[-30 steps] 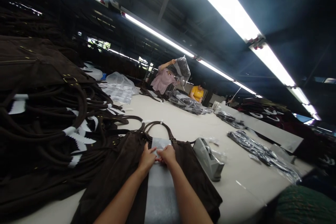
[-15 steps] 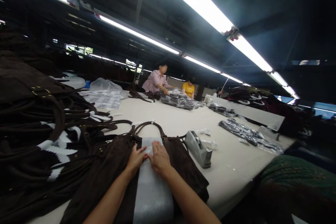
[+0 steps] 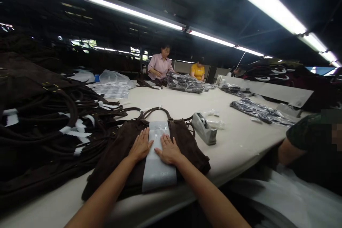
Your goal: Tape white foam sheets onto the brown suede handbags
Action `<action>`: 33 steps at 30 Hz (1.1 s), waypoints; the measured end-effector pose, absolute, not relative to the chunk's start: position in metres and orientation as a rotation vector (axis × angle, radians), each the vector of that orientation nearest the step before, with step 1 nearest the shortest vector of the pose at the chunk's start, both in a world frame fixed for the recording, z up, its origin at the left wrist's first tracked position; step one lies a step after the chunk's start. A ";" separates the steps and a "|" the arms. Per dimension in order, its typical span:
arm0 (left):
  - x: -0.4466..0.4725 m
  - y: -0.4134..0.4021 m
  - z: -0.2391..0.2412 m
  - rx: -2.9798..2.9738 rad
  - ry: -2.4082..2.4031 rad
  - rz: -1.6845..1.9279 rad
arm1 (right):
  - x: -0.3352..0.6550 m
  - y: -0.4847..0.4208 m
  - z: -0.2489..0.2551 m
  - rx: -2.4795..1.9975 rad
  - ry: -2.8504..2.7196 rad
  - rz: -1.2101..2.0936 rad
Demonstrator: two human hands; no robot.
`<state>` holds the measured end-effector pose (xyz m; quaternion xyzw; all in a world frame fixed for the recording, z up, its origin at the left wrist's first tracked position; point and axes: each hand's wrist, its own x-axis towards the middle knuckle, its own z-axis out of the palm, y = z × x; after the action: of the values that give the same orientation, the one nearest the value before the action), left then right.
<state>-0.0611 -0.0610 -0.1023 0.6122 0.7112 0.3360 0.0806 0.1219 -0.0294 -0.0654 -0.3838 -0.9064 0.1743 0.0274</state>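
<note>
Bag pile (image 3: 48, 135) at 9 o'clock; brown bag (image 3: 121, 140) at 6–7. Left hand (image 3: 140, 146) spread flat by pale strip (image 3: 159, 178); right hand (image 3: 169, 150) spread over its right edge. Uneven push could skew strip. Dispenser (image 3: 205, 131) at 4.

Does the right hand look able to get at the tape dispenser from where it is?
Probably yes: the right hand lies spread on the pale strip, grasping nothing, and the tape dispenser stands beside the right edge of the brown bag, with nothing tall between them.
</note>
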 end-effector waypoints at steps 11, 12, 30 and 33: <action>-0.066 -0.075 -0.100 2.062 2.406 0.631 | 0.183 -0.100 -0.065 -1.103 -2.679 0.373; -0.068 -0.085 -0.096 2.072 2.440 0.618 | 0.189 -0.104 -0.067 -1.104 -2.647 0.348; -0.103 -0.194 -0.109 1.671 2.854 0.533 | 0.233 -0.045 -0.071 -1.848 -2.395 0.255; -0.097 -0.199 -0.096 1.418 2.894 0.534 | 0.235 -0.043 -0.065 -1.831 -2.473 0.282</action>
<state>-0.0966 -0.1993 -0.0961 0.4332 0.8842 0.1631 -0.0622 0.2354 -0.0433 -0.0645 -0.5924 -0.8001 0.0913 0.0261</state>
